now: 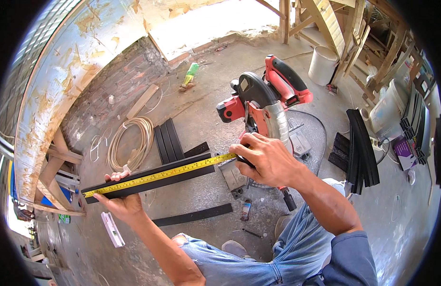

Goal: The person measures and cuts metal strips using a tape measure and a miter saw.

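Stretched along a black strip (180, 180) is a yellow tape measure (165, 173). At the strip's left end, my left hand (123, 202) is closed around it, thumb on the front near the tape's tip and fingers behind. My right hand (268, 159) grips the dark tape case, which the fingers mostly cover, at the tape's other end just past the strip's right end. Behind my right hand stands a red and black miter saw (261, 95), its base partly hidden by the hand and forearm.
Several short black strips (168, 140) lie beyond the held one, beside a coiled beige hose (132, 143). Another black strip (194, 215) lies near my knees. Longer black strips (363, 152) rest at right. Farther back are a green bottle (192, 71) and a white bucket (323, 66).
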Motion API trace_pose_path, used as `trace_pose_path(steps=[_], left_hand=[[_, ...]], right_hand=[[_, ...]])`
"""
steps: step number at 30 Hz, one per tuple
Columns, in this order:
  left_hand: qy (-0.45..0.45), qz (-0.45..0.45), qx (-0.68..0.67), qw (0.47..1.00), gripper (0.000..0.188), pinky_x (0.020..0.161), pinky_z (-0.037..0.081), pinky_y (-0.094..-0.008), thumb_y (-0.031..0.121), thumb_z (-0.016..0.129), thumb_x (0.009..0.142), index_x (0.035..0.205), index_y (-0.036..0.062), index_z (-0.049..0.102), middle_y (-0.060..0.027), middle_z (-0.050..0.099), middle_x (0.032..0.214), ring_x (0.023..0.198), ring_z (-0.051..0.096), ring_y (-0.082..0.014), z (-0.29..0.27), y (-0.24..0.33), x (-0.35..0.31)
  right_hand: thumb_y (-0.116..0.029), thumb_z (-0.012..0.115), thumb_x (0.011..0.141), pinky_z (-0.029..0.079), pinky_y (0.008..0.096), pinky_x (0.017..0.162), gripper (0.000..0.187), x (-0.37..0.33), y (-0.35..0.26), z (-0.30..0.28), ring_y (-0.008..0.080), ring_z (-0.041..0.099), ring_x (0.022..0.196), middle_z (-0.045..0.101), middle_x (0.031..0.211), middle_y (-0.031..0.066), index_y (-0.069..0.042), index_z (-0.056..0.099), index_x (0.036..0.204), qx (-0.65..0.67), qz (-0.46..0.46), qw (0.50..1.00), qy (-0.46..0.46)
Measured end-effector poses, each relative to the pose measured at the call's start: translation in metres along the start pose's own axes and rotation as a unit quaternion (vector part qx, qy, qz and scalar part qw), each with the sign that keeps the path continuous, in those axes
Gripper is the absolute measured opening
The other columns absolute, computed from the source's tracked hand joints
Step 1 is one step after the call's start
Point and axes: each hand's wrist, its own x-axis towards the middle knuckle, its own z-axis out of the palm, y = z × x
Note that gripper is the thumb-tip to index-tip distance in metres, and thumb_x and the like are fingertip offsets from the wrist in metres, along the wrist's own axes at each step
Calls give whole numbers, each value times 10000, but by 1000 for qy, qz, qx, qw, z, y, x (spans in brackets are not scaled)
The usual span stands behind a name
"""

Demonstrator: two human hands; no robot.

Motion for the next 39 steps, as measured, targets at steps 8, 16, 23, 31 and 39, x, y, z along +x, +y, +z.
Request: trace_pose_path(steps=[8, 16, 23, 31, 39], left_hand=[[7, 11, 12, 1000, 592, 910, 423, -402, 503, 695, 899, 1087, -44, 571, -113, 469, 914, 897, 480, -242, -1, 2, 0], [28, 17, 14, 999, 592, 912, 426, -410, 506, 684, 906, 1086, -47, 572, -122, 482, 907, 895, 490, -248, -1, 2, 0], [-10, 0, -1, 1000, 673, 920, 447, -459, 572, 487, 995, 1085, -92, 556, -163, 489, 924, 903, 499, -291, -7, 7, 2], [62, 28, 68, 995, 652, 876, 444, -430, 590, 579, 947, 1063, -51, 581, -136, 517, 861, 839, 513, -265, 21, -6, -8], [282, 167, 240, 914, 623, 721, 499, -446, 596, 619, 933, 1083, -5, 548, -94, 581, 965, 790, 565, -235, 27, 6, 2]], right_hand=[[-205, 678, 870, 552, 421, 735, 324, 0, -1, -3, 296, 640, 895, 579, 961, 107, -66, 601, 1153, -7, 1, 1000, 3], [-219, 647, 890, 543, 427, 708, 283, 0, -1, -1, 315, 644, 870, 580, 923, 130, -65, 595, 1121, -11, -9, 1000, 23], [-218, 655, 888, 543, 423, 711, 299, 0, 0, -2, 314, 644, 873, 584, 927, 130, -67, 597, 1139, -11, -3, 1000, 18], [-183, 684, 864, 539, 424, 752, 341, -2, 1, 4, 315, 634, 884, 584, 979, 115, -64, 598, 1172, 3, 11, 1000, 6], [-282, 563, 971, 486, 485, 927, 385, -35, 0, 85, 398, 590, 1063, 525, 1162, 211, -24, 562, 1257, 180, 216, 940, -193]])
